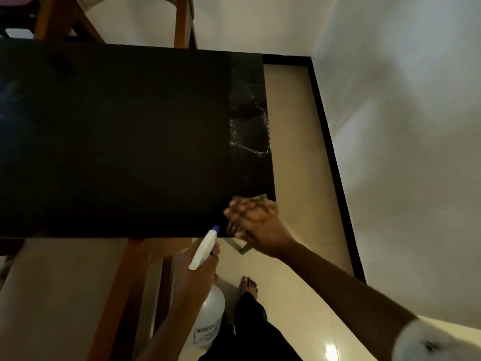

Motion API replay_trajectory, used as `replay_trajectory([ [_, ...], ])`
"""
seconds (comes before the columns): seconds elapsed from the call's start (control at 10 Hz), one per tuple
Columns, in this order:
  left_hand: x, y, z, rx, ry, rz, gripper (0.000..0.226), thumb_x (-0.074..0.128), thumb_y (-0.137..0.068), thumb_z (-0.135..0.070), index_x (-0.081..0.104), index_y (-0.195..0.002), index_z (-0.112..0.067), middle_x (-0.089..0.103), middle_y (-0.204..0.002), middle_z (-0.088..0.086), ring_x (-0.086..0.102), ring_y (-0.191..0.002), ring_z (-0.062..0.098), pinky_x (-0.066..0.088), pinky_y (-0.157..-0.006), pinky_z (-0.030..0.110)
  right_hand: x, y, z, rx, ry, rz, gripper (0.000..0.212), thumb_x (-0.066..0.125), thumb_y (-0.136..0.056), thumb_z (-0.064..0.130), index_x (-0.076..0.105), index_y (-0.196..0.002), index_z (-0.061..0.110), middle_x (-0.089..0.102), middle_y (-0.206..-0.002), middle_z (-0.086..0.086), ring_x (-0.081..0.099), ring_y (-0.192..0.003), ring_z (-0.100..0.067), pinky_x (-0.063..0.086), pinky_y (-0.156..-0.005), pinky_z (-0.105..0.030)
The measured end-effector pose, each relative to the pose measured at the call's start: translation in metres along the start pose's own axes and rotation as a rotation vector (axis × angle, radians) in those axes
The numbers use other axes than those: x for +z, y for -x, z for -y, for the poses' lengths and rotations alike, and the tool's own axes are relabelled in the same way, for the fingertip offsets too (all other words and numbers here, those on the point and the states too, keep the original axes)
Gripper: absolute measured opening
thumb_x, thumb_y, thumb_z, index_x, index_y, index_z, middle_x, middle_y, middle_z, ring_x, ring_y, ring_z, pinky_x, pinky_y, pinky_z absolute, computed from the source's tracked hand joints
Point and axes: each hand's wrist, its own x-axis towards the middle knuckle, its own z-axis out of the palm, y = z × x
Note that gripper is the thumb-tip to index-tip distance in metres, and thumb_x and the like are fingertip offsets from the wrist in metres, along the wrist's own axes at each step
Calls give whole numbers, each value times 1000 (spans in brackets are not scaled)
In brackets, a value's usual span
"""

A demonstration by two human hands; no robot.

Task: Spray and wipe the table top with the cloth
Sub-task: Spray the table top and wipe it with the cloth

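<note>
The black table top (117,139) fills the upper left of the head view. Wet streaks (250,136) curve along its glossy right end. My left hand (200,269) grips the neck of a white spray bottle (210,308) just below the table's near edge, its purple-tipped nozzle (215,228) pointing at the table. My right hand (253,222) is blurred at the table's near right corner. Its fingers are curled over what looks like a brownish bunched cloth (261,200), mostly hidden.
A wooden chair (125,282) stands under the near edge, and another wooden chair (182,22) sits at the far side. A white wall (403,152) with a black skirting (335,165) runs close on the right. My bare foot (250,285) is on the tiled floor.
</note>
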Motion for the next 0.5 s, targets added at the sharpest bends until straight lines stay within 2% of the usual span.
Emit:
replay_trajectory([
  [0.1,-14,-9,-3,33,12,-29,12,56,-92,-5,65,-97,-10,63,-74,4,56,-60,14,47,-53,24,23,-26,-6,-118,7,242,59,23,-95,57,24,-150,35,22,-159,0,20,-145,-32,22,-105,-65],
  [0.2,-26,-22,2,-23,18,-52,26,62,-89,-9,62,-114,-15,65,-77,10,62,-65,23,54,-67,39,12,-52,-31,-130,-76,278,57,30,-97,54,22,-150,37,12,-161,5,6,-148,-24,5,-110,-58],
  [0.3,-34,-29,6,2,15,-43,40,66,-81,-24,60,-120,-23,67,-81,11,64,-69,25,54,-74,46,8,-90,-62,109,-73,272,59,26,-96,58,17,-151,39,6,-162,9,-2,-148,-20,1,-114,-62],
  [0.4,-36,-32,1,29,30,-55,36,63,-83,-15,61,-119,-16,65,-77,12,61,-68,24,51,-73,42,8,-91,-64,171,-41,288,64,16,-92,63,13,-152,40,4,-162,9,-3,-149,-22,-2,-113,-63],
  [0.5,-35,-35,3,54,70,-74,35,57,-86,-2,61,-120,-10,69,-90,11,60,-69,23,48,-67,40,16,-34,-32,76,-15,206,61,26,-95,59,19,-151,36,15,-161,3,10,-147,-28,0,-108,-63],
])
